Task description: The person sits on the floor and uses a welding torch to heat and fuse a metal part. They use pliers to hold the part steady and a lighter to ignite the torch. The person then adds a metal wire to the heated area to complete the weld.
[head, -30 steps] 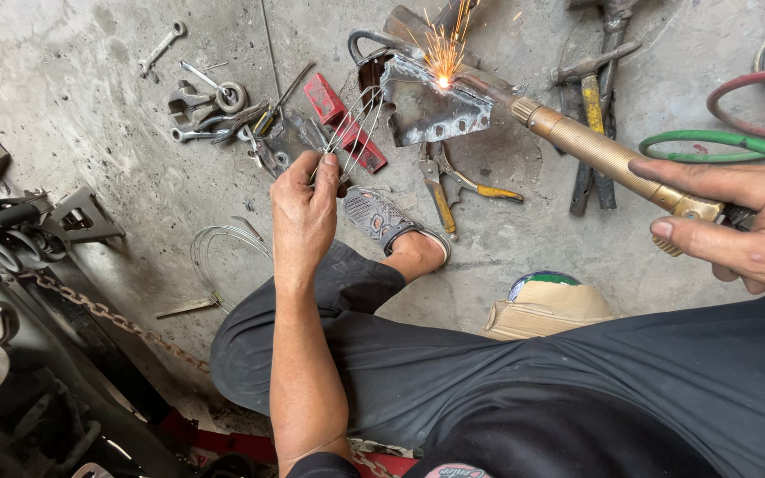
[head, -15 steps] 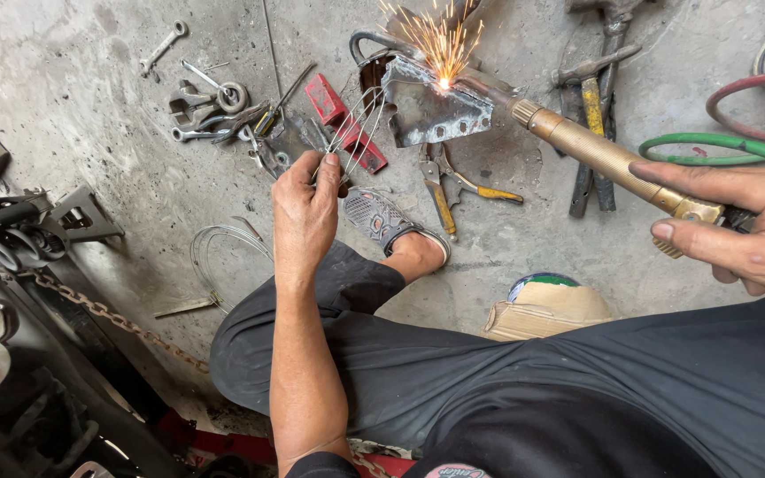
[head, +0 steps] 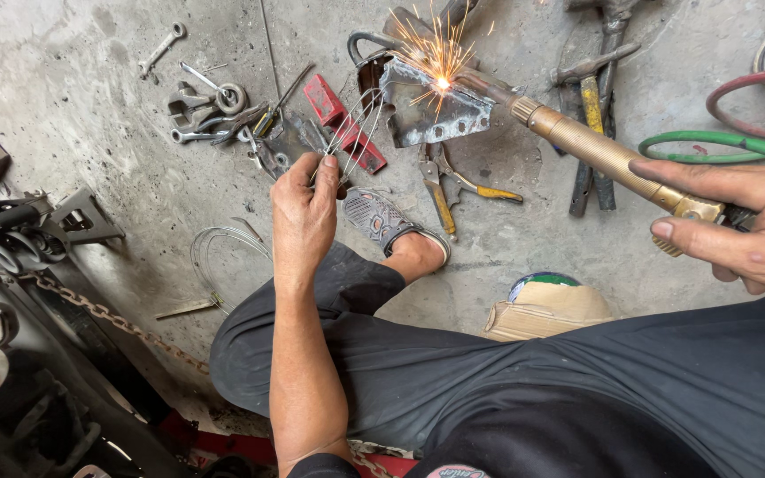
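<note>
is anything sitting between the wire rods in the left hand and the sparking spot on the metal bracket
Nothing visible does. The left hand holds thin wire rods whose tips point toward the metal bracket. The gap looks open. The brass torch in the right hand comes in from the other side.

Even daylight, soft shadows, bright spark glare [head: 440,81], sharp focus

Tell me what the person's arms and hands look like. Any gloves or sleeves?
No gloves: both the left hand and the right hand are bare. The left forearm is bare too, with no sleeve, watch or bracelet showing. No rings are visible. The fingernails are short, and the right arm is out of view.
</note>
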Demonstrator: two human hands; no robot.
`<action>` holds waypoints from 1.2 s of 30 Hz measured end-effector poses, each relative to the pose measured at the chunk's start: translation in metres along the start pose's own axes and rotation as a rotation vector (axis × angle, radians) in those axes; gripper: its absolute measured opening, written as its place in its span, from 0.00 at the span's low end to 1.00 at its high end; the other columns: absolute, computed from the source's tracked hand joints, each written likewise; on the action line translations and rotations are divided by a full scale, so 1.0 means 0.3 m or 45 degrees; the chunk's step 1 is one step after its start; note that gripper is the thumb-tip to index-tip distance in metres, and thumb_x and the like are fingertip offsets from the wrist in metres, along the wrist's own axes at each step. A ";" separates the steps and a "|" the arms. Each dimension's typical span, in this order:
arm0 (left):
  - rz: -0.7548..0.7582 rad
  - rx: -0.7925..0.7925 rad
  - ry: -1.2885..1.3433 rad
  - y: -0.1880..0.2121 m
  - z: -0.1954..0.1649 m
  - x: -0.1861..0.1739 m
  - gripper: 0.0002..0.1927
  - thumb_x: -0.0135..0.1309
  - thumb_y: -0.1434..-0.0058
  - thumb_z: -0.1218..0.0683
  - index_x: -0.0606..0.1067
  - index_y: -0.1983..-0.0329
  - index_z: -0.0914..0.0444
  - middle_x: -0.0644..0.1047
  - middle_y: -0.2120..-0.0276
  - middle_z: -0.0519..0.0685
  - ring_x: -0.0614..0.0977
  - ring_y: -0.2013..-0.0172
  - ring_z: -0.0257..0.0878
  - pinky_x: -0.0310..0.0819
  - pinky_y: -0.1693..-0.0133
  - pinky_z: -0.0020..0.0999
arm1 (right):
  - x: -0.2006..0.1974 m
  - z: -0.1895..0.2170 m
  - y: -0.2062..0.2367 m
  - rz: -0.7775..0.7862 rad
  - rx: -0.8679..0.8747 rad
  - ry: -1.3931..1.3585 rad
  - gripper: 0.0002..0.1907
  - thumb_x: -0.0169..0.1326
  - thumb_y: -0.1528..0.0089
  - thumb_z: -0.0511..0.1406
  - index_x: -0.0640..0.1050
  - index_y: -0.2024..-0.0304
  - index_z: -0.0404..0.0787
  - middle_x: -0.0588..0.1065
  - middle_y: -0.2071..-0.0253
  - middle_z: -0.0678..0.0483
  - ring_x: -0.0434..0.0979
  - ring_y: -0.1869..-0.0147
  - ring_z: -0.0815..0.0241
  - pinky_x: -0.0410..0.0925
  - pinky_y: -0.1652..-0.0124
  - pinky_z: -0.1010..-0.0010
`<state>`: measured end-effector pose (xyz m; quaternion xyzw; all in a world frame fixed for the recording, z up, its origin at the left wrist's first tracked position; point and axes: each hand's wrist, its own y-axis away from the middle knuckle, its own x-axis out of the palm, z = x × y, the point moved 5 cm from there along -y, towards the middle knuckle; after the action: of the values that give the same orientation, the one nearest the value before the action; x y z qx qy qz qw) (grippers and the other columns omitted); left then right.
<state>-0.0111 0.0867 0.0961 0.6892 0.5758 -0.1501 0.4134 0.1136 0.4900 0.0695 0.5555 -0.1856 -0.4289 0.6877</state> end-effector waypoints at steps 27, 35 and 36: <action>-0.011 -0.026 -0.051 0.000 -0.004 -0.004 0.23 0.49 0.27 0.45 0.76 0.68 0.69 0.77 0.79 0.51 0.76 0.76 0.35 0.71 0.71 0.34 | -0.001 0.005 -0.001 -0.005 -0.003 0.079 0.32 0.62 0.35 0.41 0.69 0.29 0.63 0.75 0.73 0.47 0.71 0.79 0.56 0.70 0.83 0.63; 0.001 -0.009 -0.017 0.000 -0.006 -0.003 0.23 0.48 0.27 0.45 0.76 0.68 0.69 0.77 0.78 0.50 0.78 0.76 0.34 0.72 0.70 0.34 | 0.002 0.001 -0.003 0.002 0.002 0.047 0.32 0.62 0.34 0.41 0.69 0.28 0.63 0.74 0.73 0.46 0.69 0.80 0.56 0.68 0.84 0.62; 0.003 -0.004 -0.005 0.000 -0.006 -0.003 0.23 0.48 0.27 0.45 0.76 0.68 0.69 0.78 0.78 0.50 0.78 0.75 0.34 0.72 0.70 0.34 | 0.002 0.001 -0.002 0.000 0.004 0.045 0.32 0.61 0.34 0.41 0.69 0.28 0.62 0.74 0.73 0.46 0.69 0.80 0.56 0.68 0.84 0.62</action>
<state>-0.0119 0.0874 0.0978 0.6888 0.5745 -0.1500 0.4159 0.1134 0.4893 0.0689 0.5640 -0.1741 -0.4189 0.6901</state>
